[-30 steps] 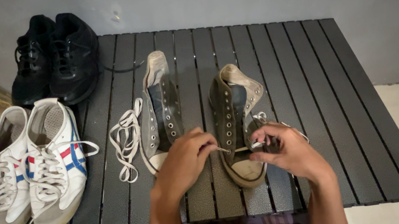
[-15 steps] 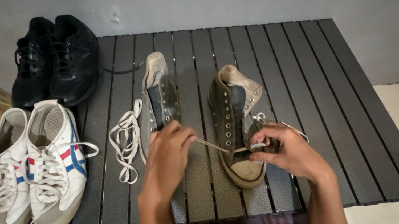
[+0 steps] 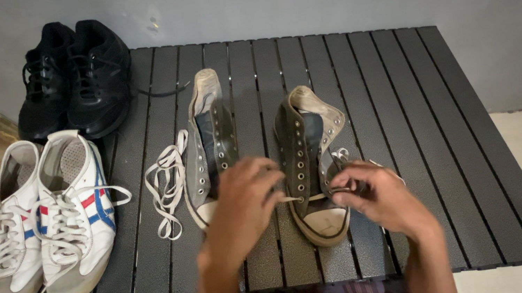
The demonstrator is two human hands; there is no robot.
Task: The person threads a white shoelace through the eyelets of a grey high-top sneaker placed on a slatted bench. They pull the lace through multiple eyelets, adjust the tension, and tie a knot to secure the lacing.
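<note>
Head view: a dark high-top shoe (image 3: 309,159) is standing mid-worktop (image 3: 411,114), its white lace (image 3: 312,196) being pinched by both the left hand (image 3: 243,206) and the right hand (image 3: 382,197), fingers clenched on it; its mate (image 3: 210,144) is lying just beside.

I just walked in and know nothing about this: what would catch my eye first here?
Two hands, the left hand and right hand, work a pale lace at the toe end of a dark high-top shoe at the middle of the black slatted table. Left of them lie its unlaced mate and a loose lace.
</note>
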